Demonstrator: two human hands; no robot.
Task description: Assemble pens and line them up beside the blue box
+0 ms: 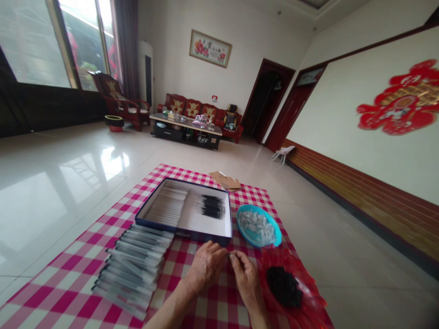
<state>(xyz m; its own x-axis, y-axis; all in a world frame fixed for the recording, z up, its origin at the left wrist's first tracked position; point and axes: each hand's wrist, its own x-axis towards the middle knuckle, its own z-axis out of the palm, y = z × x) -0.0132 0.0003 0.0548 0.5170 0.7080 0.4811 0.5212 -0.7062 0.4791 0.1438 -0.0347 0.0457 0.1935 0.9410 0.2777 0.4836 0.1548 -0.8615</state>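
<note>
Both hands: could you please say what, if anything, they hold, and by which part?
I cannot tell; anything in the left hand or right hand is too indistinct.

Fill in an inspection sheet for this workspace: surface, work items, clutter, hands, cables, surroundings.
Surface: pink-and-white checked cloth.
Work items: shallow dark-blue rectangular box, white inside, holding slim translucent tubes and thin dark rods; loose translucent tubes with dark ends heaped by its near left corner; turquoise oval bowl of small whitish pieces; red translucent scalloped bowl of small black pieces.
Clutter: flat brown cardboard beyond the box.
Hands: left hand and right hand close together at the fingertips; anything pinched is too blurred to tell.
Cables: nothing seen.
Surroundings: red-brown wooden sofa and low black table across the pale tiled floor; small pale chair near the wall.
</note>
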